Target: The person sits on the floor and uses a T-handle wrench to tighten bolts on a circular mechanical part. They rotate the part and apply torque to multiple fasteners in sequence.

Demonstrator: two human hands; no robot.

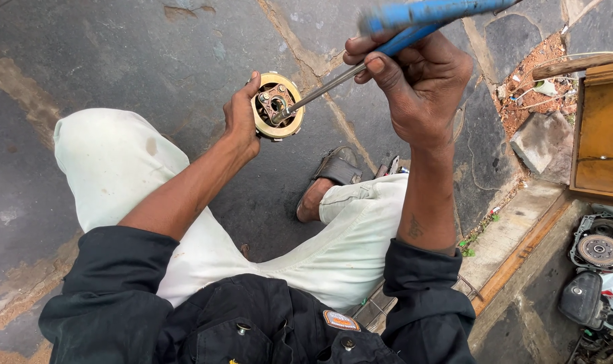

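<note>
The left hand [241, 116] holds a round, flat metal part with a yellow-gold rim and a rusty brown middle [277, 106], and its fingers curl around the left edge of the part to grip it. The part is held up in the air above the dark grey stone floor [151, 54], a little to the left of the middle of the view, with its face turned toward the person. The right hand [417, 84] is closed tight around the blue handle of a long tool with a thin grey metal shaft [333, 79]. The handle sticks out past the hand toward the far right and looks blurry. The shaft slants down to the left, and its tip sits in the middle of the round part. Both arms come out of dark rolled-up sleeves [118, 276]. Below the hands are the person's legs in pale cream trousers [118, 162], and one foot in a grey sandal [333, 172] rests on the floor. On the right stands an open brown wooden box [599, 128], with a grey stone block [539, 145] just beside it. Near the right corner lie grey metal engine parts [599, 251].
</note>
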